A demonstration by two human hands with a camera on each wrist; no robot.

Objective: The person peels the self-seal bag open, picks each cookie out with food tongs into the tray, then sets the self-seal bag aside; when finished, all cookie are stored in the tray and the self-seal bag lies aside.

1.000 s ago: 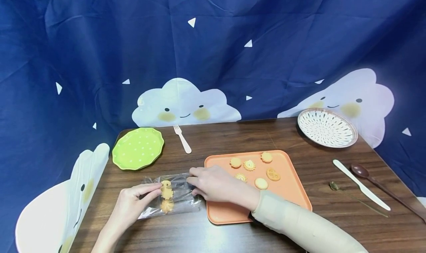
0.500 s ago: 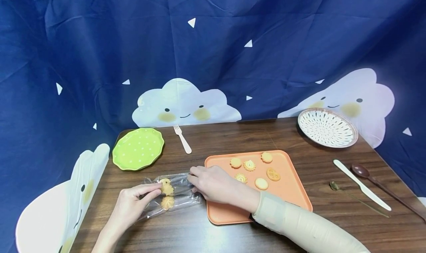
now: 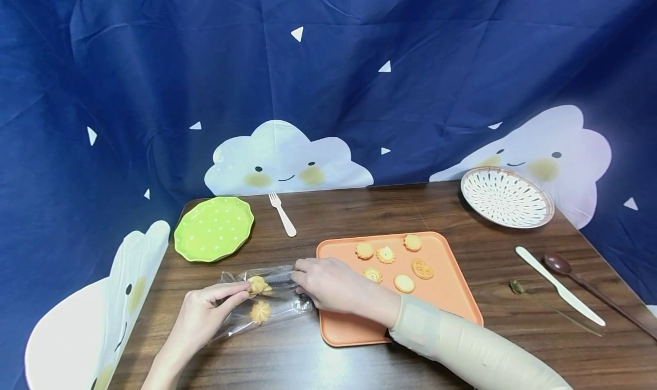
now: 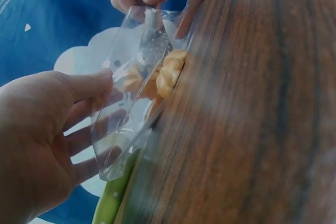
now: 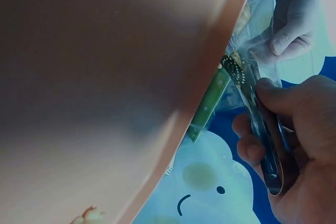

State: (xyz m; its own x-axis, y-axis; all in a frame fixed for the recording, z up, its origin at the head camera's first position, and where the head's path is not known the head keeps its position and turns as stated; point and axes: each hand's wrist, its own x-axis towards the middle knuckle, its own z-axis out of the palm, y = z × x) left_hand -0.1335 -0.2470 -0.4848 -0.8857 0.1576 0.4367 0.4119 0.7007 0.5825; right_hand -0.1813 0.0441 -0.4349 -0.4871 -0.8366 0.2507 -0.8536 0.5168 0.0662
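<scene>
My left hand (image 3: 197, 313) pinches the left end of a clear plastic bag (image 3: 279, 316) between thumb and fingers, holding it just above the table. Inside the bag, a star-shaped cookie (image 3: 260, 312) sits below other cookies (image 3: 258, 285) that overlap each other. With my right hand (image 3: 333, 284) I grip metal tongs (image 5: 254, 114), best seen in the right wrist view. The perforated tips of the tongs (image 4: 152, 45) reach into the bag's right end, near the cookies.
An orange tray (image 3: 354, 330) with several cookies (image 3: 404, 283) lies under my right forearm. Behind are a green dotted plate (image 3: 213, 230) and a pale fork (image 3: 282, 214). A patterned plate (image 3: 505, 199), white knife (image 3: 559, 287), brown spoon (image 3: 559, 263) and dried flower (image 3: 517, 287) lie at right.
The cookies inside the bag have shifted: the upper ones bunch closer together, and a gap now shows above the lower star-shaped one. Both hands stay nearly in place.
</scene>
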